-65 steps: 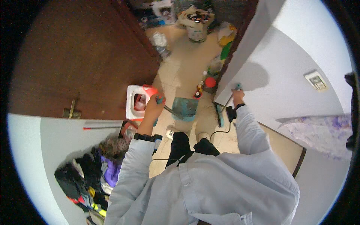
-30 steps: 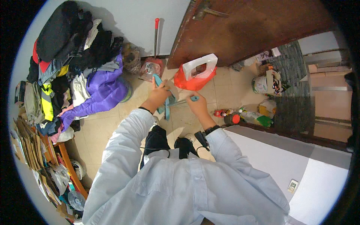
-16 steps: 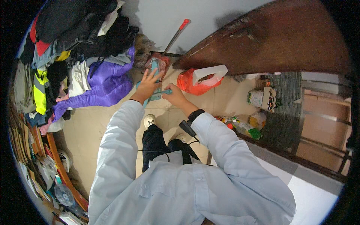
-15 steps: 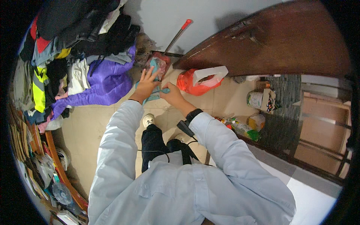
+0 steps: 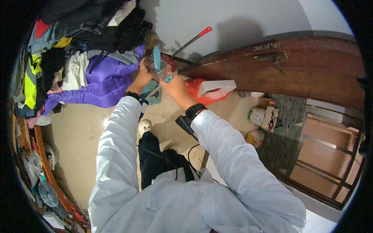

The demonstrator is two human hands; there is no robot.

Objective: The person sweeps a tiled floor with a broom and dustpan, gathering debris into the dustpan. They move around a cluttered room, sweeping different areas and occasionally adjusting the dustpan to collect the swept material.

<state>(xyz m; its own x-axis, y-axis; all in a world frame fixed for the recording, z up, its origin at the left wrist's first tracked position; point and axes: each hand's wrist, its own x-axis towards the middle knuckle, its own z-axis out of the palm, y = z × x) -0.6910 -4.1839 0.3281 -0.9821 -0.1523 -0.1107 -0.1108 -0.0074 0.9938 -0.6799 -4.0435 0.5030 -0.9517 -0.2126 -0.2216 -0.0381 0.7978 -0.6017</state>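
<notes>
My right hand [image 5: 174, 86] is closed around a teal handle [image 5: 168, 79], whose rounded end has a small hole. A long, rounded teal piece [image 5: 156, 57] stands up between my hands; whether it joins that handle is unclear. My left hand [image 5: 143, 76] is beside it with fingers curled inward, and what they grip is hidden. Crumpled clear plastic [image 5: 166, 69] shows just behind my hands. Below them, near the floor, lies a teal tray-like object [image 5: 154, 98], with a pale stick crossing it.
Piled clothes, including a purple jacket [image 5: 107, 83], fill the left. A red-gripped metal rod [image 5: 194, 40] leans by the wall. Right of my hands are a red bag [image 5: 195, 87] with a white container [image 5: 217, 87], and a brown door [image 5: 311, 66]. A white bucket [image 5: 256, 115] stands farther right.
My left hand has gone from spread fingers to curled ones, close beside my right. The teal piece now points upward between them. The view has shifted, with more of the wall visible.
</notes>
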